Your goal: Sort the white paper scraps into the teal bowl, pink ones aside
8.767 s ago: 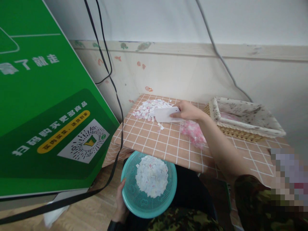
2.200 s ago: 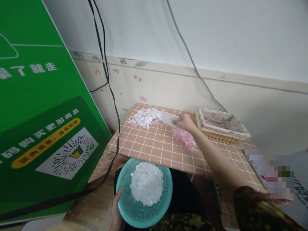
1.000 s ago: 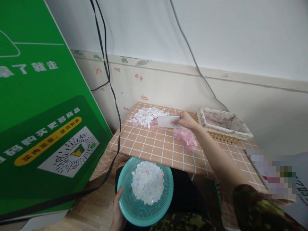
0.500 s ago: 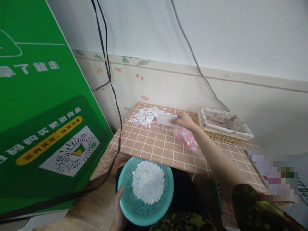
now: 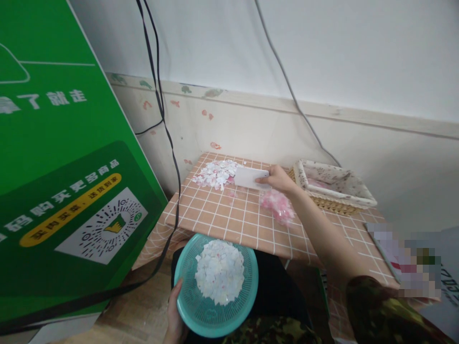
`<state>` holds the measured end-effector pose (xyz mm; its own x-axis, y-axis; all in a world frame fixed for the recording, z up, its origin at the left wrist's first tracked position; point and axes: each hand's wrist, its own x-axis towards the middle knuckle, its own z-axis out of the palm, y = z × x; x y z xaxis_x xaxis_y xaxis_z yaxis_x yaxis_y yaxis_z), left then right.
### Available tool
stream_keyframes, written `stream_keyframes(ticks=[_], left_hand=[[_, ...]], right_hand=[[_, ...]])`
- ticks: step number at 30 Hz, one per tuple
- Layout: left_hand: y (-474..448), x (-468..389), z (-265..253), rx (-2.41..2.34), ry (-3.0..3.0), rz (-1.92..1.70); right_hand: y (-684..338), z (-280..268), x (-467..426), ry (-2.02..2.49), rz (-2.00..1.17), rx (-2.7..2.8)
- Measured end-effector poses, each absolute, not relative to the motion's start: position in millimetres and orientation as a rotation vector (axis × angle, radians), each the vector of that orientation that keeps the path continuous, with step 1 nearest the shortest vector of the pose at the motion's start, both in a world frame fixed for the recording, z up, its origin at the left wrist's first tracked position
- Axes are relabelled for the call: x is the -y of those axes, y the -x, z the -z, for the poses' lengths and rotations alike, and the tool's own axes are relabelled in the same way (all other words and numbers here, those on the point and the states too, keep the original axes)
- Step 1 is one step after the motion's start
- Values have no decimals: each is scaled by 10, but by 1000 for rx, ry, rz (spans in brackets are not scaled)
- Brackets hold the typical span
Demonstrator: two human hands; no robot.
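Observation:
Resting over my lap, below the table edge, is a teal plastic colander (image 5: 236,322) with a heap of small white paper scraps (image 5: 219,272) in it. My left hand (image 5: 175,310) grips its left rim, thumb on top. Over the table, my right hand (image 5: 278,179) is closed on the right end of a flat white rectangular card (image 5: 248,177). The card's left end touches or borders a pile of white and pinkish paper scraps (image 5: 217,174). Close below my right hand lies a crumpled clear plastic bag (image 5: 277,206) with pink bits.
A brown checked cloth covers the table (image 5: 218,215). Behind my right forearm stands a lined wicker basket (image 5: 335,184) near the wall. A green printed panel (image 5: 71,157) rises at the left, with a black strap (image 5: 175,167) hanging before it.
The card and my right hand have shifted very slightly to the right. My left hand keeps its hold on the colander; the view has moved a little.

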<state>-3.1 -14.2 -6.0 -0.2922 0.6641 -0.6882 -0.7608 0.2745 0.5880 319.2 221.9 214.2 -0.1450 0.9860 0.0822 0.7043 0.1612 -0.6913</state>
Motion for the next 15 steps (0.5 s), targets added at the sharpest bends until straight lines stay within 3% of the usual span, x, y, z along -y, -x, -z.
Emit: stream_keyframes(ticks=[6, 15], left_hand=[[7, 111, 4, -1265, 122, -1395], [44, 136, 153, -1235, 101, -1405]], right_hand=[[-3242, -2207, -1986, 1854, -184, 1898], [-2974, -1985, -1755, 1909, -136, 1935]])
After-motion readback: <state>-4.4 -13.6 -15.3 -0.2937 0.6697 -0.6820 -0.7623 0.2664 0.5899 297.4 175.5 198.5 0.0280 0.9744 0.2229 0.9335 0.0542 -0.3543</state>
